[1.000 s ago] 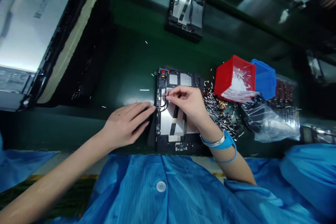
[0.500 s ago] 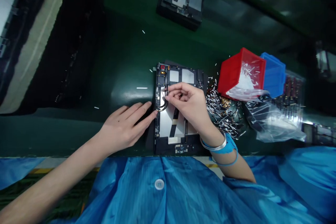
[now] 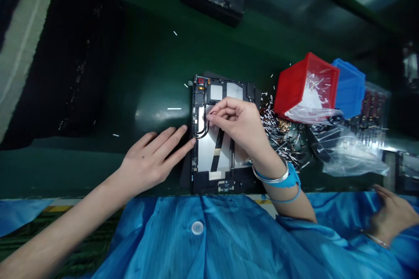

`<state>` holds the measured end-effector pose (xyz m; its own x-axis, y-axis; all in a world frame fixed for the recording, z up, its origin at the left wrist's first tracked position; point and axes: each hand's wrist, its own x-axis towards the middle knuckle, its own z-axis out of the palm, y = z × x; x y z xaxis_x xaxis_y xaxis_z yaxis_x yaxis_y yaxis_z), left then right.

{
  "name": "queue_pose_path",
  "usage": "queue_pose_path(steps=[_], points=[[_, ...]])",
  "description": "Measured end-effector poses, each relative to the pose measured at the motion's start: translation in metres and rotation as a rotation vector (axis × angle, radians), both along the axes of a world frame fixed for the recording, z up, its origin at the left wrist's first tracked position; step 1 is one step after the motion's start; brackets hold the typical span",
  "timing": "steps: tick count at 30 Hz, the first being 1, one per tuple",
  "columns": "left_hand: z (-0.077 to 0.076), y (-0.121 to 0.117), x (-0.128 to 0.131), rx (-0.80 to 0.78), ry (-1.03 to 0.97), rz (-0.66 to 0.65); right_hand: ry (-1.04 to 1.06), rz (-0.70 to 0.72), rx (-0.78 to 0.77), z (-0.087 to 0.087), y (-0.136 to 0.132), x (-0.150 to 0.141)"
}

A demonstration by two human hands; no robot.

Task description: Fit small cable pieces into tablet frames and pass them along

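Observation:
An opened tablet (image 3: pixel 214 150), with silvery battery areas and black strips inside, lies on the green table in front of me. Two thin black cables (image 3: pixel 206 130) curve along its left part. My right hand (image 3: pixel 240 120) is closed over the tablet, thumb and forefinger pinching the upper end of a cable. At the left edge is my left hand (image 3: pixel 155 154), open with fingers stretched out. Its index fingertip touches the edge by the lower cable end, and nothing is held in it. My right fingers hide part of the tablet's middle.
Right of the tablet are a red bin (image 3: pixel 293 87) with white strips, a blue bin (image 3: pixel 350 89), a heap of small parts (image 3: pixel 281 128) and a clear plastic bag (image 3: pixel 352 154). More opened tablets (image 3: pixel 212 4) are stacked at the back. A co-worker's hand (image 3: pixel 393 213) is at lower right.
My right hand still pinches the cable, with its looped part now standing slightly further out. The left hand stays at the edge. A co-worker's hand has appeared at lower right, and the view has shifted slightly.

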<state>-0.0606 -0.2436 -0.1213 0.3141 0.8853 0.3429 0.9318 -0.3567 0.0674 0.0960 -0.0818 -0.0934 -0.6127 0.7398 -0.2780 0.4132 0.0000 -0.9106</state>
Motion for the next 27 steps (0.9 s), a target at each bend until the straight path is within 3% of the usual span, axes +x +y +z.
queue_pose_path(steps=[8,18,27], points=[[0.005,0.005,0.006,-0.038,-0.166,0.013,-0.099,0.089,0.114,0.002,0.011,0.001],[0.005,0.020,0.006,-0.064,-0.030,-0.116,-0.131,0.084,0.173,0.000,0.010,-0.001],[0.004,0.025,0.001,-0.086,-0.084,-0.209,-0.152,0.098,0.297,-0.001,0.006,-0.003]])
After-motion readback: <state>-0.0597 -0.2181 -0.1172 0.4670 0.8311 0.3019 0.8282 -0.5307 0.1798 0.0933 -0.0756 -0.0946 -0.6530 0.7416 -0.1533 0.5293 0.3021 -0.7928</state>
